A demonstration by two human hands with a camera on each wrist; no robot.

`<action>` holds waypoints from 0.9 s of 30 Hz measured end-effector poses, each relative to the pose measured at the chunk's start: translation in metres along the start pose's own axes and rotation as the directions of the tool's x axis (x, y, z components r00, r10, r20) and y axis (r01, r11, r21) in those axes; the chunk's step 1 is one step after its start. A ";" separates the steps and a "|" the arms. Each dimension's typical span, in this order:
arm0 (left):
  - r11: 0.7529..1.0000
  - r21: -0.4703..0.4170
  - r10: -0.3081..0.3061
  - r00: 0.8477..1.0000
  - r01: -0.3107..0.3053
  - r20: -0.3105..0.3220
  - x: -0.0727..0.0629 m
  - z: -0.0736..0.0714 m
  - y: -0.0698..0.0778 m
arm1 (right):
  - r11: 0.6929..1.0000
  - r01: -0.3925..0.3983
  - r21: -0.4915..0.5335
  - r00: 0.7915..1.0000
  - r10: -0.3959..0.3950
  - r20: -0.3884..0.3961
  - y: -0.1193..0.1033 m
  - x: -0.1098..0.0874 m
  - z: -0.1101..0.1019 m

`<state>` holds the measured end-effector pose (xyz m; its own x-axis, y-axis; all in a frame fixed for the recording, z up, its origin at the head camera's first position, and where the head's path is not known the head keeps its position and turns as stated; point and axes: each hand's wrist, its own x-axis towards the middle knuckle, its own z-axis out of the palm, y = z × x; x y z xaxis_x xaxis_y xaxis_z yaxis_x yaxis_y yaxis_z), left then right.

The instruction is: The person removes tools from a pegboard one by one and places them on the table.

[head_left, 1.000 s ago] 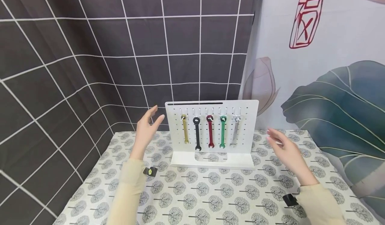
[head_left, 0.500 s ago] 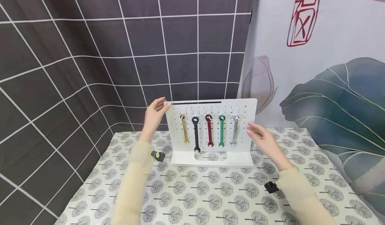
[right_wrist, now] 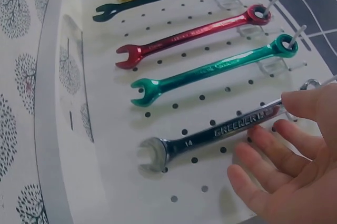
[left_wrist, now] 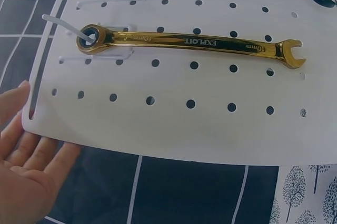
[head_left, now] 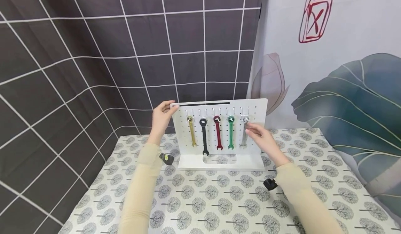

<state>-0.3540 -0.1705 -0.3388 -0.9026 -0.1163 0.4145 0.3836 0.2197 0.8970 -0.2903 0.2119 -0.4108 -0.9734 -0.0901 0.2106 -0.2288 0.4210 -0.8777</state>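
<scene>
A white pegboard stand (head_left: 250, 162) holds a row of combination wrenches on hooks. My left hand (head_left: 160, 119) grips its upper left corner, thumb in front and fingers behind the edge. In the left wrist view the gold wrench (left_wrist: 184, 41) hangs close to that hand. My right hand (head_left: 264, 140) is at the silver wrench (right_wrist: 226, 129) on the far right, thumb and index finger pinching its upper shank. Its ring end is partly hidden by the thumb in the right wrist view. The green wrench (right_wrist: 210, 74) hangs just beside it.
Farther left hang the red wrench (head_left: 218, 133) and the black wrench (head_left: 204, 136). A tree-print cloth (head_left: 210, 206) covers the table. Behind are a dark grid-patterned curtain (head_left: 144, 35) and a white lotus-print curtain (head_left: 282, 25).
My left hand has moved right and up to the pegboard's corner and taken hold of it. My right hand has moved left from beside the board to the silver wrench.
</scene>
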 end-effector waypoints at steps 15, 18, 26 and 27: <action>1.000 -0.024 0.019 0.999 -0.020 -0.046 0.004 0.001 -0.009 | 0.998 -0.019 0.060 1.000 0.020 -0.016 0.009 0.009 0.015; 0.999 -0.028 0.028 0.998 -0.029 -0.048 0.007 0.002 -0.011 | 0.993 -0.022 0.112 0.999 0.024 -0.022 0.011 0.009 0.016; 0.998 -0.025 0.061 0.996 -0.062 -0.059 0.011 0.005 -0.013 | 0.983 -0.020 0.185 0.998 0.032 -0.060 0.008 0.006 0.017; 0.998 -0.025 0.059 0.996 -0.061 -0.062 0.011 0.005 -0.014 | 0.981 -0.016 0.194 0.997 0.031 -0.073 0.008 0.005 0.018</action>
<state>-0.3698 -0.1699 -0.3475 -0.8644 -0.1631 0.4756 0.4426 0.2022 0.8736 -0.2969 0.1984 -0.4250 -0.9767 -0.0106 0.2146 -0.2108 0.2389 -0.9479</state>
